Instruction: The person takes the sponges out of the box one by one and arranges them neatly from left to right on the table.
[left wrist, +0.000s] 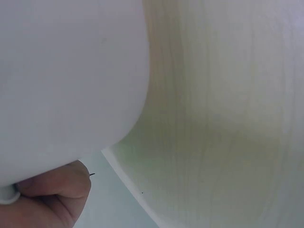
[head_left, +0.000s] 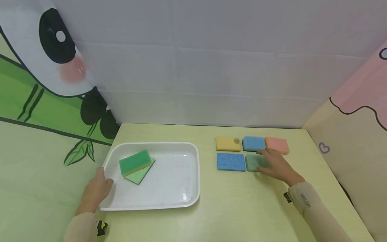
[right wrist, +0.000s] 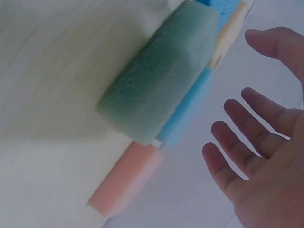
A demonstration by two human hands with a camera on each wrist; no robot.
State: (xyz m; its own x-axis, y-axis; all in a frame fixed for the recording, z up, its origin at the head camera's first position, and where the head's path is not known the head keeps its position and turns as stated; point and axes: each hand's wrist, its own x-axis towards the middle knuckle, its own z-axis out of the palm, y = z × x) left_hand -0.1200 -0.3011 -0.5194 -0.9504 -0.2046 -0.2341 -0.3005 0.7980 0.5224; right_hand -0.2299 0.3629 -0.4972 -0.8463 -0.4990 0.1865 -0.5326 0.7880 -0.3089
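Observation:
At the left side of a white tray (head_left: 173, 178), my left hand (head_left: 95, 191) grips the rim, thumb on the inner side. The left wrist view shows the thumb and a curled finger (left wrist: 52, 190) pinching the tray edge. Inside the tray, a dark green scouring sponge (head_left: 135, 162) lies partly over a light green sponge (head_left: 140, 175). My right hand (head_left: 278, 167) hovers over a grey-green sponge (head_left: 254, 162), its fingers spread and apart from it in the right wrist view. That sponge (right wrist: 164, 71) stands closest to the hand and is partly covered by it in the head view.
Beside the grey-green sponge lies a speckled blue sponge (head_left: 231, 162). Behind them, a yellow sponge (head_left: 228, 144), a blue sponge (head_left: 253, 144) and a pink sponge (head_left: 277, 145) form a row. Walls enclose the back and sides of the pale wooden table (head_left: 223, 208).

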